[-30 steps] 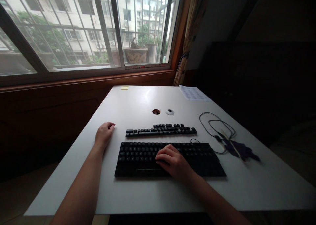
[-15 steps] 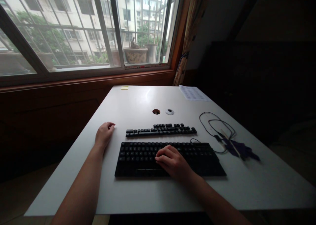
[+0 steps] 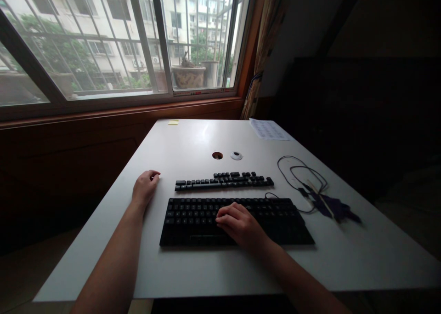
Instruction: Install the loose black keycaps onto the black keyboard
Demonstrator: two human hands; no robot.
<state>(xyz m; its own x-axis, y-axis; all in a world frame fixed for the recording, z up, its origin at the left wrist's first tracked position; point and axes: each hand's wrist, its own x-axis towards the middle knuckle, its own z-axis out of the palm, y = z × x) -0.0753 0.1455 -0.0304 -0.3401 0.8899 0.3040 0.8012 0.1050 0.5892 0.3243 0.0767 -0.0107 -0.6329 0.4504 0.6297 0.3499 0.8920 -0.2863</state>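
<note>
A black keyboard (image 3: 193,233) lies flat on the white table, with several rows of keycaps in place on its left and middle part. My right hand (image 3: 239,219) is over the middle of it, fingers bent and thumb and fingertips brought together at the keys. Whatever is between those fingertips is hidden. Behind the keyboard, loose black keycaps (image 3: 213,183) are laid out in rows, along with a long spacebar. To the left of them my left hand (image 3: 144,187) rests on the tabletop, its fingers loosely curved with a gap by the thumb, holding nothing visible.
A coiled black cable (image 3: 292,169) and a dark purple cloth (image 3: 332,207) with a thin stick (image 3: 324,199) across it lie at the right. Further back are a round hole (image 3: 217,156), its white cover (image 3: 236,156), printed paper (image 3: 268,130) and yellow notes (image 3: 173,122).
Both hands hold nearly the same positions as half a second ago. The whole view has shifted very slightly; nothing has visibly been picked up or put down.
</note>
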